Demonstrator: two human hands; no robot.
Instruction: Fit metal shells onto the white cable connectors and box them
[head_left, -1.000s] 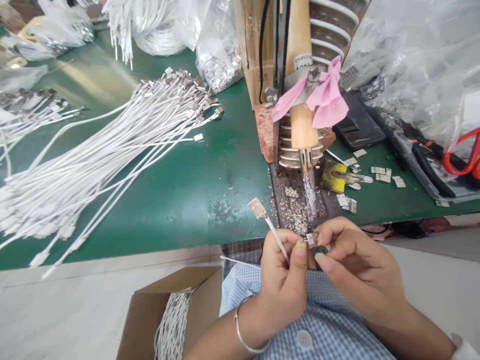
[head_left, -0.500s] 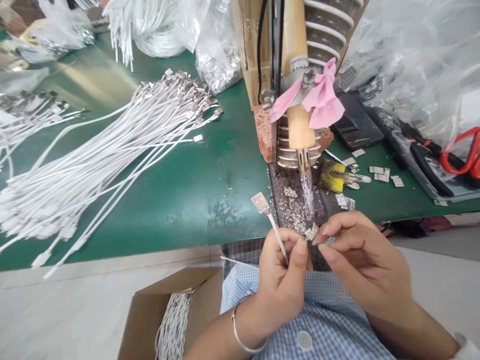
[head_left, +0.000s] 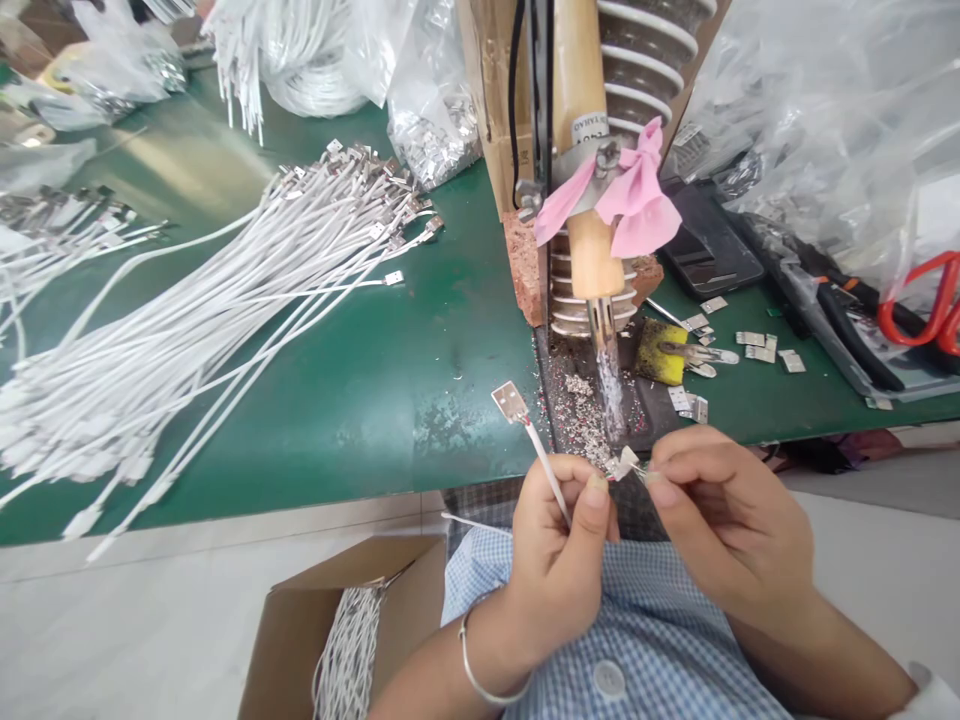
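My left hand (head_left: 562, 550) is closed round a white USB cable (head_left: 551, 470), whose bare metal USB plug (head_left: 510, 402) points up and to the left. Coloured wire ends also show at its thumb and forefinger, beside a small metal connector (head_left: 624, 462). My right hand (head_left: 727, 520) pinches at the connector's right side; a thin strand shows by its fingertips, too fine to name. Just above both hands, a wooden-handled soldering iron (head_left: 597, 250) is clamped with its whitish tip (head_left: 611, 400) pointing down.
White cables (head_left: 225, 300) lie piled on the green table (head_left: 360, 400) at left. A yellow sponge (head_left: 660, 352), loose plugs (head_left: 761, 345), a phone (head_left: 712, 245) and red-handled scissors (head_left: 919, 305) lie at right. A cardboard box (head_left: 289, 640) of cables stands below the table edge.
My right hand's fingers have closed into a pinch and shifted slightly right, showing a thin strand beside the connector. The cable in my left hand has moved slightly left.
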